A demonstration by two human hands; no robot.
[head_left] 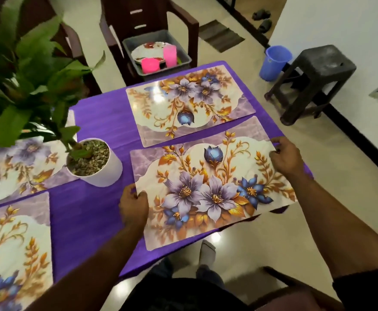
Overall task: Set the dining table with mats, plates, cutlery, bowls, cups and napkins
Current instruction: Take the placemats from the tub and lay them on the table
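Glossy plastic, printed with lilac and blue flowers and gold leaves, the rectangular floral mat (210, 189) is gripped at its left edge by the left hand (133, 207) and pinched at its right corner by the right hand (286, 157), over the purple-clothed table (89, 203) corner.

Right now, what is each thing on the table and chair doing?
Near mat: gripped at both ends, overhanging the table edge.
Left hand: pinching its left edge.
Right hand: holding its right edge.
Far mat: lying flat.
Plant pot: upright.
Pink cups: upright in the grey tub.
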